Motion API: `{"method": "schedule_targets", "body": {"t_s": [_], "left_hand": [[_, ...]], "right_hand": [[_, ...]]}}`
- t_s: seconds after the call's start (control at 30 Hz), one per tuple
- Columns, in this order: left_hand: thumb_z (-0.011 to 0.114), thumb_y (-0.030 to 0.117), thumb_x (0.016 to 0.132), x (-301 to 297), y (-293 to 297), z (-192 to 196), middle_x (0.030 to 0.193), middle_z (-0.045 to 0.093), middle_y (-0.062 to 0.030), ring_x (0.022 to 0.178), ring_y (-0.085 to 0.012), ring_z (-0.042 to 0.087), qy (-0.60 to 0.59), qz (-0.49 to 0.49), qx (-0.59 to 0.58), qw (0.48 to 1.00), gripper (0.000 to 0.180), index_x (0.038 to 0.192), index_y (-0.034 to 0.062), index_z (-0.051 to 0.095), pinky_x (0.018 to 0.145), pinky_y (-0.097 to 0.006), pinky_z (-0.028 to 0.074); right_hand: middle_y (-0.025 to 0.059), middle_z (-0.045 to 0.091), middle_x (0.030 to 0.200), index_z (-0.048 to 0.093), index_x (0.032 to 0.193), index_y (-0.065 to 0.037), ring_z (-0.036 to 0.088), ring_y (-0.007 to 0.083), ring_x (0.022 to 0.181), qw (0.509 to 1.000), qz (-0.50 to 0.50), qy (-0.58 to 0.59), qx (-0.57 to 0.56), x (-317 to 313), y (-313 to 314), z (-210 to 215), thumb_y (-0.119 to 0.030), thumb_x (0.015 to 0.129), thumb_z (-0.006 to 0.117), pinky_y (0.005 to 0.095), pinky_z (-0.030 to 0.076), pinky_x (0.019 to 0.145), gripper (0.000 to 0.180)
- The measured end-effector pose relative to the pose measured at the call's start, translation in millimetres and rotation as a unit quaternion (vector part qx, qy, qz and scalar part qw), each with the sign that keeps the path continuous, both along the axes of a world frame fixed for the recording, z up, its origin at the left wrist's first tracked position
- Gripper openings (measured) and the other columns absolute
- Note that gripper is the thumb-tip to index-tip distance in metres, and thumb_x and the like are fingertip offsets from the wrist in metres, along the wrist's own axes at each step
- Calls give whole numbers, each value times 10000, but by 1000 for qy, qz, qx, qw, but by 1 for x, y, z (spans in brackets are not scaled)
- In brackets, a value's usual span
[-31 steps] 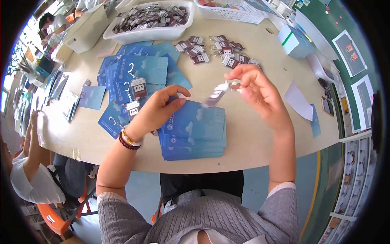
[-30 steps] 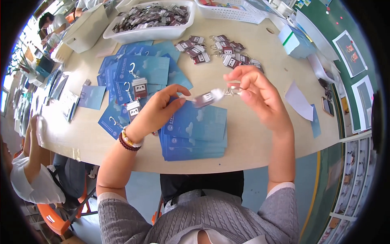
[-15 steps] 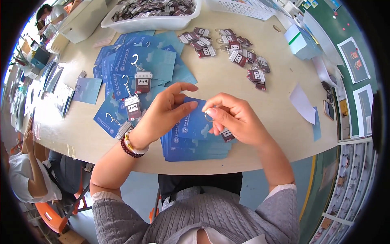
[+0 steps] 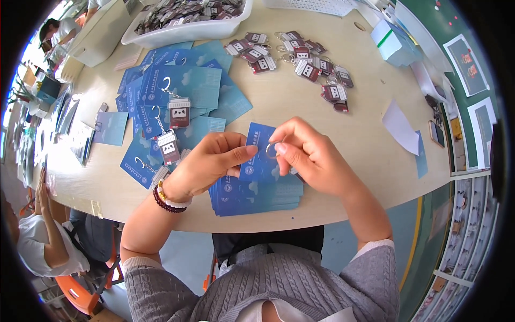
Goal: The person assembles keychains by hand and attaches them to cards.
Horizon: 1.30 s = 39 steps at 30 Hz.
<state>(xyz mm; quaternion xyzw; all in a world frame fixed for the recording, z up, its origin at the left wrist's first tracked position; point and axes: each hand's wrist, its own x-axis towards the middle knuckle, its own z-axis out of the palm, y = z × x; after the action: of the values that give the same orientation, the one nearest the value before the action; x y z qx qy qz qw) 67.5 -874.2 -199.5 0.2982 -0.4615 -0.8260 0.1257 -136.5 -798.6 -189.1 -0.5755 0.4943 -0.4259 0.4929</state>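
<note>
Between thumb and fingers, my left hand [image 4: 217, 161] pinches the left edge of a blue printed card [image 4: 254, 167], lifted above a neat stack of like cards [image 4: 257, 201]. My right hand [image 4: 316, 158] pinches a metal key ring [image 4: 271, 149] at the card's upper right. A bit of a keychain shows under the right fingers; the rest of it is hidden. Whether the ring passes through the card, I cannot tell. Left of my hands, panda-faced keychains [image 4: 179, 111] lie on a spread pile of blue cards [image 4: 190, 80].
Two loose groups of keychains [image 4: 308, 68] lie on the far table [image 4: 354, 155]. A white bin [image 4: 188, 29] full of keychains stands at the back left. A white paper [image 4: 401, 126], a phone [image 4: 436, 133] and a light-blue box [image 4: 394, 44] are at the right. Other people sit at the left.
My left hand has closed on the card and raised it off the stack. My right hand still pinches the key ring, now against the card. The whole view has shifted slightly.
</note>
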Motion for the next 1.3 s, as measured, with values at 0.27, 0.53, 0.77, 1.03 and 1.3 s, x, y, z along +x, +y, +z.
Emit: {"method": "schedule_targets", "body": {"t_s": [0.27,0.53,0.77,1.03,1.3], "left_hand": [[488,226,968,-3,9,-4,965,615,-20,824,-49,588,58,16,17,998,286,1100,-20,550,722,-207,492],[490,234,968,-5,13,-12,930,611,-9,812,-40,577,40,54,-4,998,269,1050,-11,566,717,-198,488],[525,254,953,-8,11,-9,840,617,5,742,-32,576,-14,40,-72,996,279,950,-15,602,642,-175,494],[532,219,948,-4,11,-2,849,633,-30,764,-73,610,-2,66,-84,994,265,943,-36,604,658,-213,528],[524,206,950,-2,8,0,870,637,-43,766,-76,617,47,84,-53,994,255,949,-39,597,667,-221,537]], "right_hand": [[64,586,590,507,978,-61,606,206,524,984,-9,165,-65,11,5,6,-111,916,516,319,446,485,80],[58,595,587,507,878,-86,608,220,498,934,-51,311,-169,12,4,2,-85,884,556,325,426,446,50],[78,591,565,494,889,-101,599,283,517,942,-37,309,-125,5,1,0,-149,879,547,390,443,481,73],[53,620,648,534,925,-27,596,95,614,996,18,65,58,-8,-3,14,-114,903,572,244,474,569,97],[79,648,734,545,1005,-10,619,111,667,998,21,19,58,-8,-2,15,-78,892,583,240,489,610,138]]}}
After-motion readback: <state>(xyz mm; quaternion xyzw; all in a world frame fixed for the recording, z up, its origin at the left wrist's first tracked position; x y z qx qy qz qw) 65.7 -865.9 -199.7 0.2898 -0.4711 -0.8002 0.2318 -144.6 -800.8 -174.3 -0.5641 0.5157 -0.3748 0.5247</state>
